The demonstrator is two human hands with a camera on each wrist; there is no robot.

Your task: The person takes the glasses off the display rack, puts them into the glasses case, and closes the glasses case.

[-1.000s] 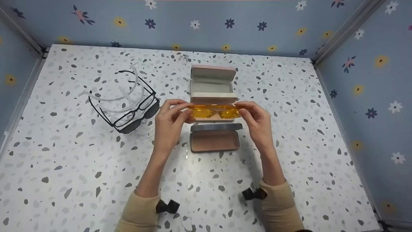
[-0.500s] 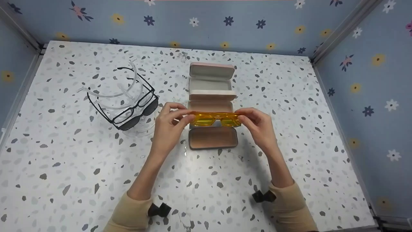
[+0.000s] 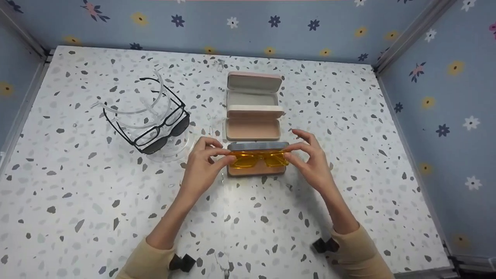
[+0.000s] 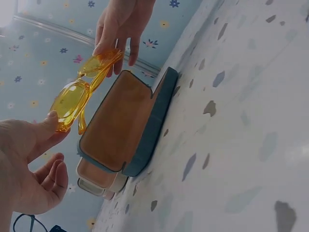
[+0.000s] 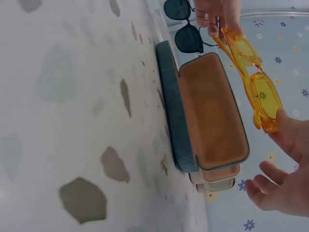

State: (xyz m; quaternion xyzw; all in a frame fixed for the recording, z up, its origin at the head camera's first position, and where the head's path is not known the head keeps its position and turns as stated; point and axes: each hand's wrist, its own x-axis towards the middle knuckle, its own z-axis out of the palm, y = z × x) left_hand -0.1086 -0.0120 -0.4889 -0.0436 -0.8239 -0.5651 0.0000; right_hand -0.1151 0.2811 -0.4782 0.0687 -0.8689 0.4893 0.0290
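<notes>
Yellow-framed glasses (image 3: 259,159) with yellow lenses hang level above an open dark blue-grey glasses case (image 3: 255,171), whose lining is tan. My left hand (image 3: 204,164) pinches their left end between thumb and fingers, and my right hand (image 3: 312,162) pinches the right end. In both wrist views the glasses (image 4: 72,99) are seen apart from the case, with their temples (image 5: 245,87) folded behind the lenses. The case's lid (image 4: 120,121) stands raised on the far side, with its tan inside showing.
Behind the dark case stand two more open cases, one tan-lined (image 3: 252,129) and one pale grey-lined (image 3: 254,83). To the left lie black-framed glasses (image 3: 147,136), dark sunglasses (image 3: 157,145) and clear-framed eyewear (image 3: 133,111) in a cluster. Flowered panels (image 3: 248,27) bound the speckled table (image 3: 348,116).
Both hands have brought the yellow glasses nearer to me, from over the tan-lined middle case to over the dark case. The other glasses have stayed in place.
</notes>
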